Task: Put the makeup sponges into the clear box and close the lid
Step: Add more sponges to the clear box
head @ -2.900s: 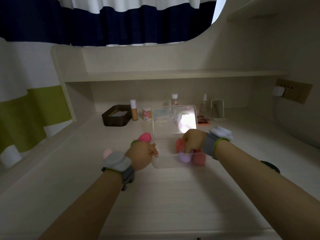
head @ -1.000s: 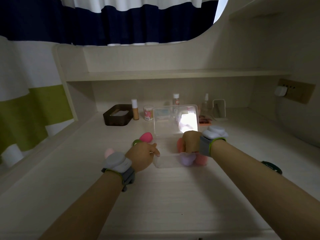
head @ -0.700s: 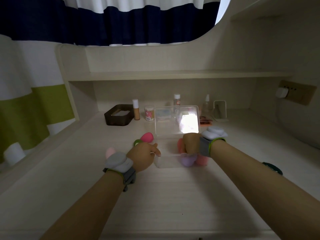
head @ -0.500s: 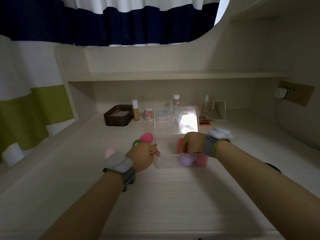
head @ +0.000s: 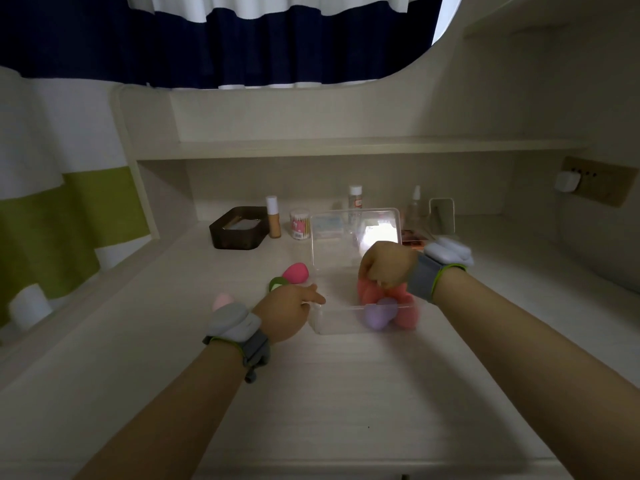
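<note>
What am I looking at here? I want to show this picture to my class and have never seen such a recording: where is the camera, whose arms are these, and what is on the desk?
There is no machine: a person wears a camera on the head, so you look forward and down along both arms. Each wrist carries a grey band with a pale device.

On the pale desk stands a clear box, its lid standing open at the back. Inside lie salmon-pink sponges and a lilac sponge.

The right hand is over the box with fingers curled down at the pink sponges; whether it grips one is hard to tell. The left hand rests at the box's left edge.

Still outside, to the left: a bright pink sponge, a green sponge and a pale pink sponge.
</note>
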A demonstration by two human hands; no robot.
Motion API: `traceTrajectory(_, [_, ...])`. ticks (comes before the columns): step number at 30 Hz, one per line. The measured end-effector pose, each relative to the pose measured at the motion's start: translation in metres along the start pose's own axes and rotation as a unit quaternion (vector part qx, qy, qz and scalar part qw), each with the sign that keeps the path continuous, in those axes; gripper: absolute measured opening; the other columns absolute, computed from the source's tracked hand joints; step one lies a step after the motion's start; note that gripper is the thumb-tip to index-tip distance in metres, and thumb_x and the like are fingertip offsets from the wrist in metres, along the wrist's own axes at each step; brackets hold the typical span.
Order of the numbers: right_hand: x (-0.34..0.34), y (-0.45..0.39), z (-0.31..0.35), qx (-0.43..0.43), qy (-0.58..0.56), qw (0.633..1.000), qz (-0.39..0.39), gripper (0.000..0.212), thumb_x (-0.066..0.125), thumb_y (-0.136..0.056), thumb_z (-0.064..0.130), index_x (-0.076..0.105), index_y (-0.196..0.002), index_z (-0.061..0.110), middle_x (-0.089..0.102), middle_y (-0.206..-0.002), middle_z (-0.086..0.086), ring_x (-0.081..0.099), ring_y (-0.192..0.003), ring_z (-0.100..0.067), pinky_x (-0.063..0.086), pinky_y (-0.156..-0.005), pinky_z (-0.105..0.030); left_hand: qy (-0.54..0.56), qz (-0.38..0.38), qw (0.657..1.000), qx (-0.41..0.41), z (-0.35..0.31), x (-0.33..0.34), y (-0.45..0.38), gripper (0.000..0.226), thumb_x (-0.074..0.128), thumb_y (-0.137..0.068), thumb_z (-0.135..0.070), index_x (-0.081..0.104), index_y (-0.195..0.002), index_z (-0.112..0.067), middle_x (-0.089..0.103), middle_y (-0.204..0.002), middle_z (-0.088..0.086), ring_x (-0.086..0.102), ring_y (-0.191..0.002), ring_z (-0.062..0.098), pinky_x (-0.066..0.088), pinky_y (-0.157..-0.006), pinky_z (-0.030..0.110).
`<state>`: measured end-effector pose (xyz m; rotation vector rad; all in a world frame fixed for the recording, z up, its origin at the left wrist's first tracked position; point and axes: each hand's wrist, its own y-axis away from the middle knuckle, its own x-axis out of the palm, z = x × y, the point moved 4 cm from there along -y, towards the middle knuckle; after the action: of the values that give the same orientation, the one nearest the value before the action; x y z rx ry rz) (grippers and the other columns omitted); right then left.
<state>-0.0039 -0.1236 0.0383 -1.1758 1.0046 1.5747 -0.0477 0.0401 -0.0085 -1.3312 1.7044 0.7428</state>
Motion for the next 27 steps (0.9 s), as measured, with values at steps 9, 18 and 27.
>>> traceTrajectory(9, [-0.004, 0.000, 0.009, -0.034, -0.072, 0.995, -0.065, 0.031, 0.048, -0.083, -0.002, 0.073, -0.101, 0.002, 0.070, -0.091, -0.012, 0.055, -0.064, -0.014, 0.049, -0.072, -0.021, 0.017, -0.041, 0.999, 0.011, 0.003, -0.002, 0.005, 0.041, 0.040, -0.094, -0.002, 0.049, -0.131, -0.015, 0.042, -0.146, 0.006, 0.042, -0.132, 0.021, 0.024, -0.103, 0.014])
traceTrajectory(18, [0.009, 0.007, 0.060, -0.104, -0.147, 0.981, -0.077, 0.028, 0.052, -0.086, 0.002, 0.072, -0.104, 0.005, 0.073, -0.106, -0.011, 0.062, -0.090, -0.016, 0.045, -0.080, -0.016, 0.005, -0.119, 0.992, -0.029, 0.035, -0.032, 0.019, 0.025, 0.051, -0.087, -0.001, 0.069, -0.104, -0.004, 0.068, -0.107, 0.011, 0.063, -0.086, 0.003, 0.039, -0.076, 0.007])
traceTrajectory(27, [0.044, 0.005, 0.117, -0.173, -0.102, 0.980, -0.013, 0.027, 0.058, -0.085, 0.006, 0.070, -0.109, 0.005, 0.069, -0.117, -0.012, 0.063, -0.104, -0.024, 0.045, -0.091, -0.022, -0.029, -0.125, 0.990, -0.066, 0.060, -0.043, 0.041, 0.022, 0.056, -0.085, -0.011, 0.072, -0.100, -0.009, 0.072, -0.108, 0.011, 0.064, -0.100, 0.025, 0.045, -0.085, 0.023])
